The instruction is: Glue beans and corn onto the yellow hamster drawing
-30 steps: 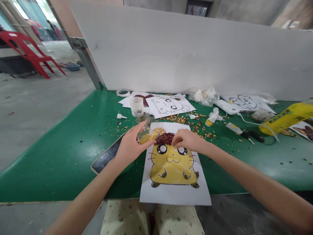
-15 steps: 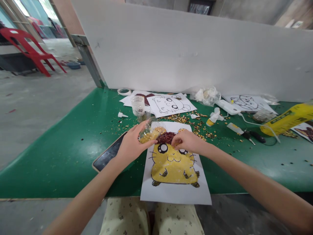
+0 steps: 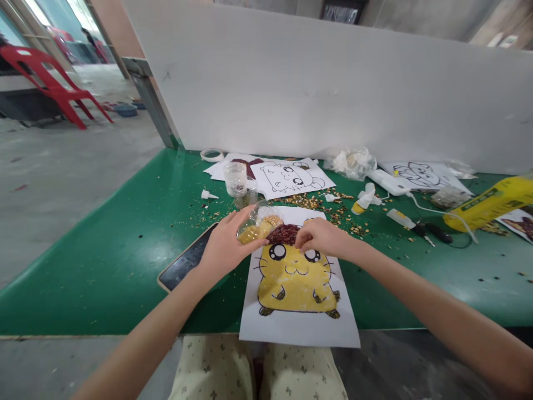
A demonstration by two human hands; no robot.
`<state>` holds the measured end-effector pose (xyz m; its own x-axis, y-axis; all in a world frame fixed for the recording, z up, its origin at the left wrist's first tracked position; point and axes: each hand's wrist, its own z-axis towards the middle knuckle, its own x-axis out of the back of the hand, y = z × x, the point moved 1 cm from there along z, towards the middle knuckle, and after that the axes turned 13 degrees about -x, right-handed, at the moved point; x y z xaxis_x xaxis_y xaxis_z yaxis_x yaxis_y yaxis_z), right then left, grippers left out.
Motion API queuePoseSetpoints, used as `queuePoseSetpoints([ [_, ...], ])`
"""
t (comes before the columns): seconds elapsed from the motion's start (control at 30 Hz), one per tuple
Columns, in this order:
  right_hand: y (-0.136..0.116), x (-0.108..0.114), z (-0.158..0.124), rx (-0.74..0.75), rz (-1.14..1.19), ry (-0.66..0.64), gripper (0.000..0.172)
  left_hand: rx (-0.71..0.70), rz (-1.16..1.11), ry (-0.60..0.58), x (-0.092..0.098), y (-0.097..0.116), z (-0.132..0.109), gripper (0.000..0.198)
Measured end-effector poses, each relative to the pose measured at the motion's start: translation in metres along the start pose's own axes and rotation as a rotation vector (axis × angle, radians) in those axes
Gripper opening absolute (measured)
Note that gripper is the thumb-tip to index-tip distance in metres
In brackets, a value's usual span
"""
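Note:
A sheet of paper with a cartoon hamster picture (image 3: pixel 297 286) lies at the table's front edge, its lower part overhanging. The body is covered in fine yellow grains, and the top of the head in dark red beans (image 3: pixel 283 234). My left hand (image 3: pixel 229 240) is wrapped round a clear plastic cup (image 3: pixel 249 233), tilted over the picture's upper left, with yellow grains inside. My right hand (image 3: pixel 318 239) hovers over the hamster's forehead, above its right eye, fingertips pinched together. Whatever those fingers hold is too small to make out.
A phone (image 3: pixel 187 258) lies beside my left forearm. Behind are clear cups (image 3: pixel 236 179), a hamster drawing (image 3: pixel 291 176), scattered kernels (image 3: pixel 328 208), small glue bottles (image 3: pixel 364 199), a white glue gun (image 3: pixel 389 182) and a yellow bottle (image 3: pixel 491 203). A white board (image 3: pixel 333 89) stands along the back.
My right hand has shifted very slightly to the right over the hamster's forehead. My left hand and the cup have barely moved.

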<state>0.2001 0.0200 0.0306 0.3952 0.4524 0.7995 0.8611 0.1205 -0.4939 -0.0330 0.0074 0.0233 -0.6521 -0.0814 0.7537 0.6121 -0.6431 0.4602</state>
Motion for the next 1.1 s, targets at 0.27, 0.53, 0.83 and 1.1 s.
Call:
queuePoseSetpoints([
  [0.27, 0.002, 0.005, 0.002, -0.021, 0.036, -0.010, 0.010, -0.001, 0.054, -0.034, 0.003, 0.002, 0.001, 0.066],
  [0.53, 0.001, 0.000, -0.002, -0.030, 0.003, -0.030, 0.012, 0.007, 0.060, -0.030, 0.002, 0.001, 0.000, 0.066],
  [0.83, -0.005, 0.015, -0.005, -0.064, 0.014, -0.005, 0.009, 0.003, 0.054, -0.048, 0.003, 0.004, 0.000, 0.066],
  [1.1, -0.054, 0.060, -0.007, 0.112, 0.223, 0.192, 0.010, -0.060, 0.023, -0.044, 0.002, 0.004, 0.000, 0.066],
])
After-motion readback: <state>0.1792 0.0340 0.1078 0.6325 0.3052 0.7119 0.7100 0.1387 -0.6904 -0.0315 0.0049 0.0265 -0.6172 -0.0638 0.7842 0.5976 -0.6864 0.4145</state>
